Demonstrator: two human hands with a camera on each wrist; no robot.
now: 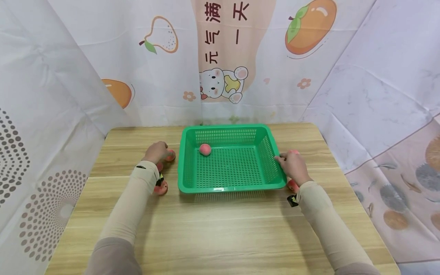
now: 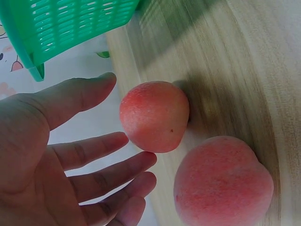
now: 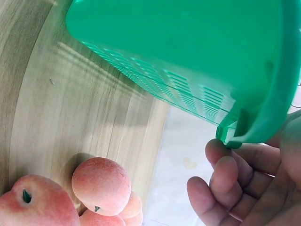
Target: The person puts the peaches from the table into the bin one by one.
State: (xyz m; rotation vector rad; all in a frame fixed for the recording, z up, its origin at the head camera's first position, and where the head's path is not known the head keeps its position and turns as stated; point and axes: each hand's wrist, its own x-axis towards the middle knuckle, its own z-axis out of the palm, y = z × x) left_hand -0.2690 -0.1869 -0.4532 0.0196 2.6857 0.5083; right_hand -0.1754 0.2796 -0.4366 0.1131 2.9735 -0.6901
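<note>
A green plastic basket (image 1: 227,188) with slotted walls stands on the table, one pink peach (image 1: 205,149) inside at its left. My right hand (image 1: 295,168) grips the basket's right rim; in the right wrist view its fingers (image 3: 225,176) curl below the rim edge, and the thumb is mostly hidden. Left of the basket, my left hand (image 1: 156,152) reaches to a peach (image 2: 155,117), thumb and fingers spread on either side of it. The fingertips lie close to its skin; I cannot tell whether they touch. Another, larger-looking peach (image 2: 223,183) lies beside it.
More peaches lie left of the basket, one peach (image 1: 161,188) partly behind the left wrist. Several others, including a peach (image 3: 101,186) and a peach (image 3: 37,205), lie right of it. A printed curtain (image 1: 165,84) hangs behind the wooden table (image 1: 213,236).
</note>
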